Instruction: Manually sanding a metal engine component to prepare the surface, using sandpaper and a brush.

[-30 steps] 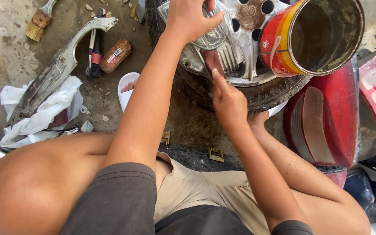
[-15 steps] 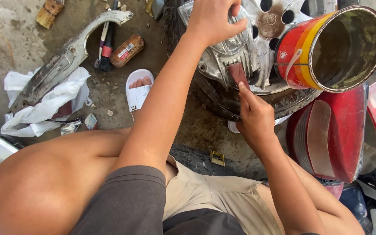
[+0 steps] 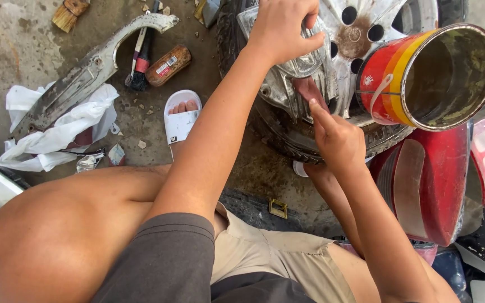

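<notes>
My left hand (image 3: 284,28) is clamped over a ribbed chrome part (image 3: 279,95) that lies on a car wheel's silver rim (image 3: 366,17). My right hand (image 3: 338,140) sits just below and presses a reddish-brown abrasive sheet (image 3: 308,88) against the chrome part with outstretched fingers. An open red and yellow tin can (image 3: 388,78) lies on its side on the wheel, right beside my right hand. The black tyre (image 3: 276,132) shows under both hands.
On the concrete at left lie a curved chrome trim strip (image 3: 85,73), a white cloth (image 3: 57,134), a paintbrush (image 3: 140,62), a brown cylinder (image 3: 168,64) and a wooden brush (image 3: 68,11). My foot in a white sandal (image 3: 181,118) is beside the tyre. A red body panel (image 3: 428,191) stands at right.
My right hand has slid slightly up the chrome part with the abrasive sheet. The left hand has kept its hold, and the view has drifted a little.
</notes>
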